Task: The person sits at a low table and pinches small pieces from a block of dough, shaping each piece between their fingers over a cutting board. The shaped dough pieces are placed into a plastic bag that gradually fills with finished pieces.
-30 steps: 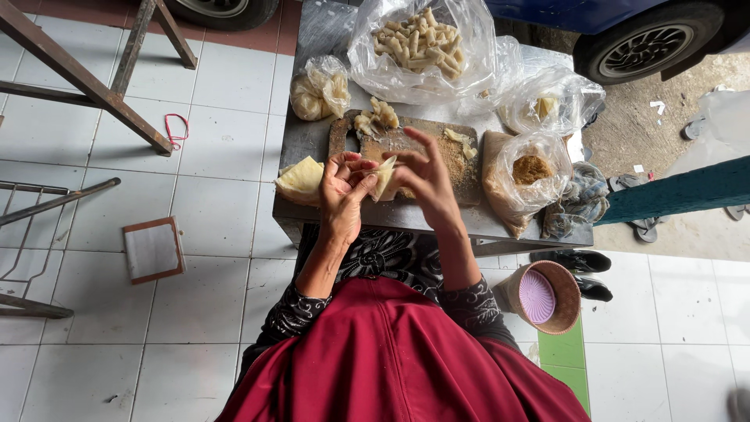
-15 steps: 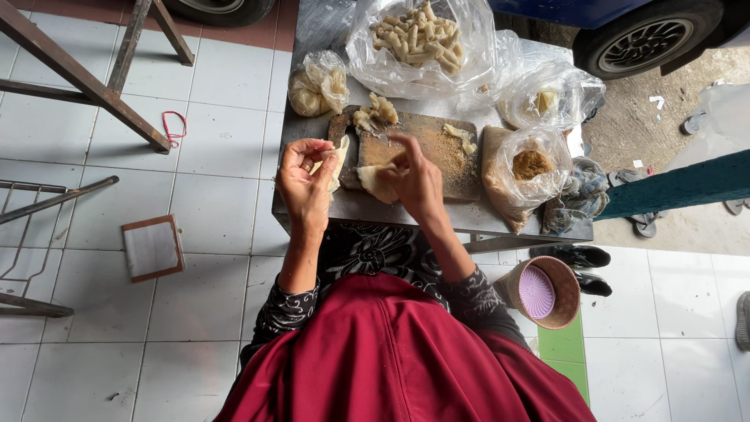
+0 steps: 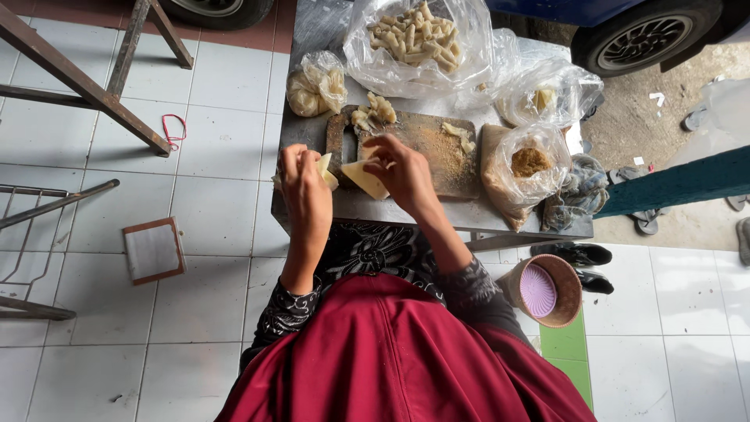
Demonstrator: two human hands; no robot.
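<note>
My left hand is closed on a stack of thin pale wrapper sheets at the near left edge of the metal table. My right hand pinches one pale triangular sheet just in front of a wooden cutting board dusted with brown crumbs. A few rolled pale pieces lie at the board's far left corner.
A large clear bag of rolled sticks stands at the back. A bag of brown crumbs lies to the right, a smaller bag to the left. A basket with a purple lid sits on the floor. A wooden frame stands far left.
My hands have separated. The left hand moved left with the stack of sheets, and the right hand now lifts a single sheet away from it toward the board.
</note>
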